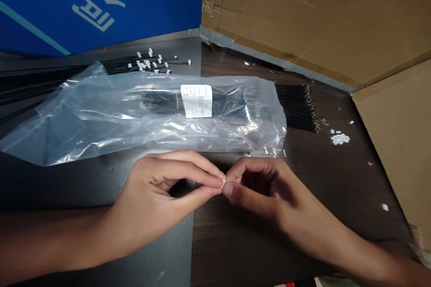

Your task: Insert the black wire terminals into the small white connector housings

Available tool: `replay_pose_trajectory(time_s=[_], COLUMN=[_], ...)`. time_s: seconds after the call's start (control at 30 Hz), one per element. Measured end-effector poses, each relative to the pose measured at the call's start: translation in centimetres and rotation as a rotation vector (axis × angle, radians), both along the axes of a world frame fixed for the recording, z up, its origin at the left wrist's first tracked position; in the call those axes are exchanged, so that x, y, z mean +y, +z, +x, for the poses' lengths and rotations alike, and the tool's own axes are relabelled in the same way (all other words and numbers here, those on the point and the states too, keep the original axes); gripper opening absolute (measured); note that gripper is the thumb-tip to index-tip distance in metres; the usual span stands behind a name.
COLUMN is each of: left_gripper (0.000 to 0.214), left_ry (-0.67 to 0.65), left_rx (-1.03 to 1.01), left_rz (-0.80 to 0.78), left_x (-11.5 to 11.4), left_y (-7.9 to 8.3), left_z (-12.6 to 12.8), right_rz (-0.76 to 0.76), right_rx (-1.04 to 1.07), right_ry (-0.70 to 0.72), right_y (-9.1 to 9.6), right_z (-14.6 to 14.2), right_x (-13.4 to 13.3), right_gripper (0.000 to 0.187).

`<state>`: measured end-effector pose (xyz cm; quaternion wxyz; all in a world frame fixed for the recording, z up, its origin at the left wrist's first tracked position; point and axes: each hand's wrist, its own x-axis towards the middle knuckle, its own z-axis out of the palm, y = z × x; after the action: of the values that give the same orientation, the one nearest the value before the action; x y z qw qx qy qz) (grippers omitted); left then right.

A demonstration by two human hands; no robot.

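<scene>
**White Tab Pinched Between Both Hands**

A white tab (223, 183) is gripped by the closed fingertips of the left hand (151, 202) and right hand (262, 193), above a dark table (340, 179). A plastic bag (144, 116) of black wires (161, 101) is laid just beyond them; loose wires (298, 107) and small white pieces (340, 139) are seen to the right.

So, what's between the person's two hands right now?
A small white tab sits pinched between the fingertips of the left hand and right hand, as the head view shows.
</scene>
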<state>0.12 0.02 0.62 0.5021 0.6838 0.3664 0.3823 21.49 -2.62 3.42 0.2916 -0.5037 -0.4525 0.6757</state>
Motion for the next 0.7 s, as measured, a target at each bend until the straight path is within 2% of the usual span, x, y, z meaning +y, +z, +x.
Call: replay_pose_trajectory(time_s=[0.23, 0.7], left_gripper=[0.023, 0.02], left_ry=[0.002, -0.021], left_rx=[-0.071, -0.082], left_rz=[-0.118, -0.142], left_x=[0.54, 0.58], left_y=[0.28, 0.24], left_z=[0.4, 0.47], right_rz=[0.001, 0.002], right_rx=[-0.012, -0.005], right_ry=[0.0, 0.004], right_y=[0.04, 0.16], right_z=[0.13, 0.16], right_x=[-0.08, -0.25], right_gripper=[0.024, 0.023])
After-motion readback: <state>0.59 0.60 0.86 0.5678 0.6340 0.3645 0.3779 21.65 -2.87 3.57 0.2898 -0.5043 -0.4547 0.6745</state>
